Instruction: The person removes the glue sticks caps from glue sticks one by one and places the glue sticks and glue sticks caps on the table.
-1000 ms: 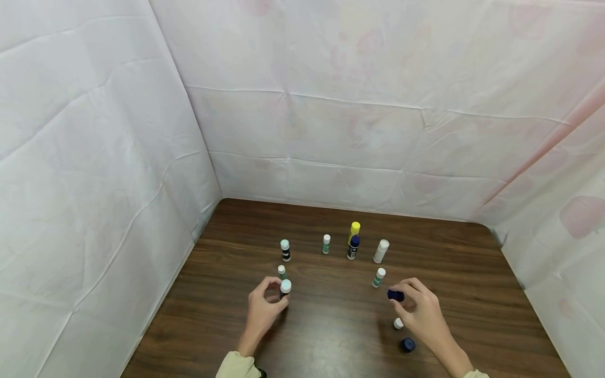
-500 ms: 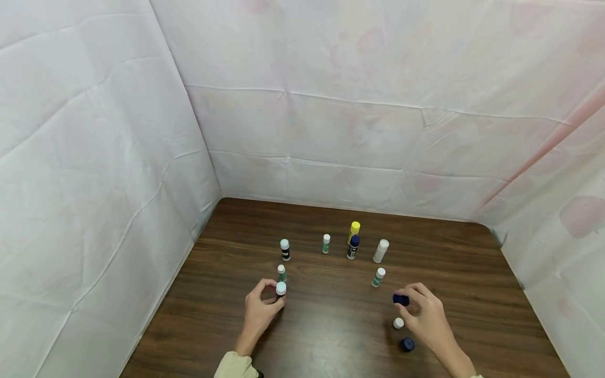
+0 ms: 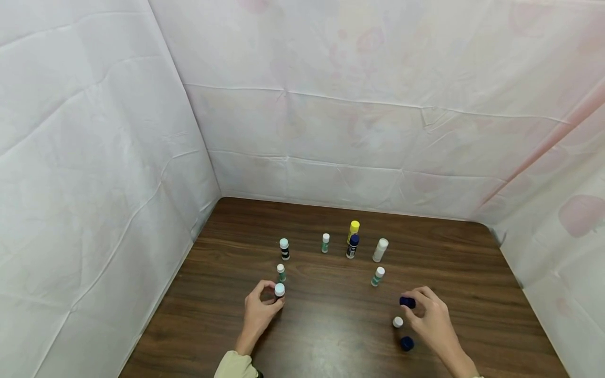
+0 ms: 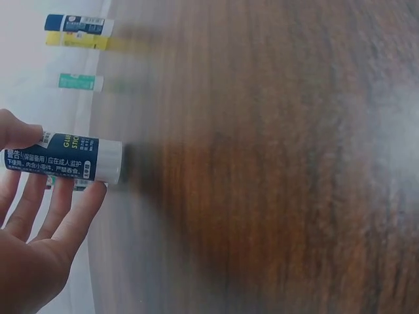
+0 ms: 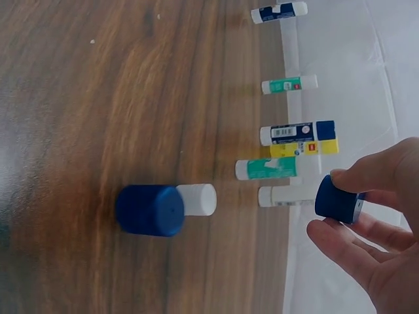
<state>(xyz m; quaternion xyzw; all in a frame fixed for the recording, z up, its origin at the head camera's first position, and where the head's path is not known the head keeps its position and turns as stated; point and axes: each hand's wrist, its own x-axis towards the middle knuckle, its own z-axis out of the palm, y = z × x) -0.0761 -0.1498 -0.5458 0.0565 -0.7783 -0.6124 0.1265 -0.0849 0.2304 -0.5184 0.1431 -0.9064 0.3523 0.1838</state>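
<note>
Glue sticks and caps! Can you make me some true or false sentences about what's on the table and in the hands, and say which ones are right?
1. The right hand is pinching a dark blue cap. True.

2. The left hand is holding nothing. False: the left hand grips a navy-labelled glue stick.

3. A white cap sits on the table near a second dark blue cap. True.

4. The yellow glue stick is lying on its side. False: the yellow glue stick stands upright.

5. The navy-capped glue stick stands nearer the person than the yellow glue stick. True.
</note>
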